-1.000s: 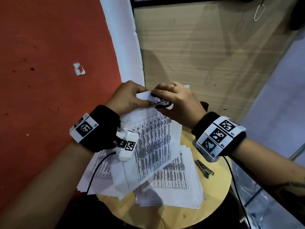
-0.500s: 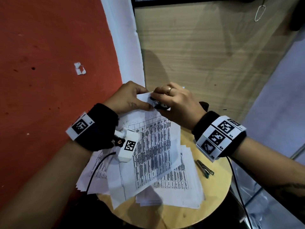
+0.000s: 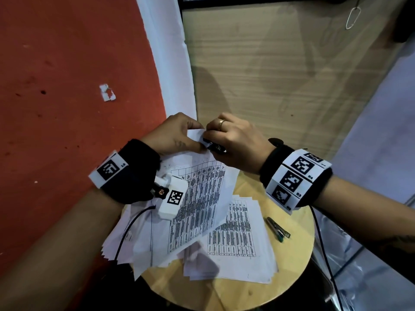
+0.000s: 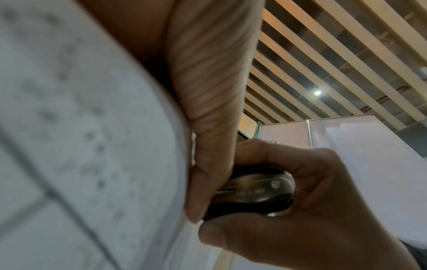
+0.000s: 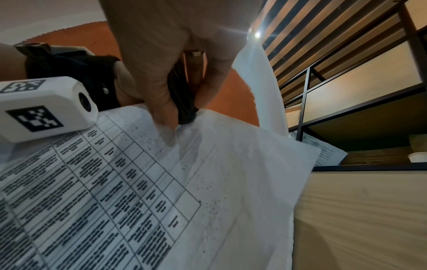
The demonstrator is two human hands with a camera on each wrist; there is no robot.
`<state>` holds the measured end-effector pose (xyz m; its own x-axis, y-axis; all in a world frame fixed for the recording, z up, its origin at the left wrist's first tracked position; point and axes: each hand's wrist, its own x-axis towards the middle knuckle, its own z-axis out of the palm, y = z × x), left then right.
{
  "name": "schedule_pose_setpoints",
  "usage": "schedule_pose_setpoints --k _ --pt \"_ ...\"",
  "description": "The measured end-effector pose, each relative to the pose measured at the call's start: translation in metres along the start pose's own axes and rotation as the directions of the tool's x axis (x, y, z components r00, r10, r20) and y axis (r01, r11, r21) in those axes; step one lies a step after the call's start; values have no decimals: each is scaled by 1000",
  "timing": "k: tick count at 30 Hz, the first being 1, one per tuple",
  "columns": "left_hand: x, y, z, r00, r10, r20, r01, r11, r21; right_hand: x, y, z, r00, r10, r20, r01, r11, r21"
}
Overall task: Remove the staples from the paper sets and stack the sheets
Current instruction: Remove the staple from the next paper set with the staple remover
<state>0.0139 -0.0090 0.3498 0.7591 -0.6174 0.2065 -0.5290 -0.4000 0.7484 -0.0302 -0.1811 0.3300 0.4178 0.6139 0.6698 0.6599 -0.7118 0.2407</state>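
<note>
Both hands (image 3: 202,140) at paper set (image 3: 199,198) corner.

Dim, warm indoor light falls from a small ceiling spotlight (image 4: 318,92), which flares into a starburst in the right wrist view. Soft shadows of the arms spread over the wooden panel (image 3: 280,81) and the loose sheets (image 3: 235,261). The head view bows straight lines at its edges. In the left wrist view, the printed paper (image 4: 80,146) close to the lens is badly out of focus.
</note>
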Motion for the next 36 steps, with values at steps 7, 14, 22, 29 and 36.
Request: schedule_pose_setpoints --k 7,14,22,29,36 --pt "-1 -3 3 998 -14 63 21 994 -107 -3 3 0 999 -27 33 28 999 -35" --pt "-4 -3 -1 998 29 63 -21 991 -131 7 12 -19 997 -51 56 47 997 65" --pt "-4 -15 1 992 -58 -111 29 970 -241 -17 20 -6 982 190 0 -189 979 79" --pt "-9 -45 -13 992 -96 -83 85 987 -133 -79 28 30 855 514 64 -518 842 149" --pt "5 -142 -45 885 -402 235 344 905 251 -137 26 83 659 692 295 -744 657 118"
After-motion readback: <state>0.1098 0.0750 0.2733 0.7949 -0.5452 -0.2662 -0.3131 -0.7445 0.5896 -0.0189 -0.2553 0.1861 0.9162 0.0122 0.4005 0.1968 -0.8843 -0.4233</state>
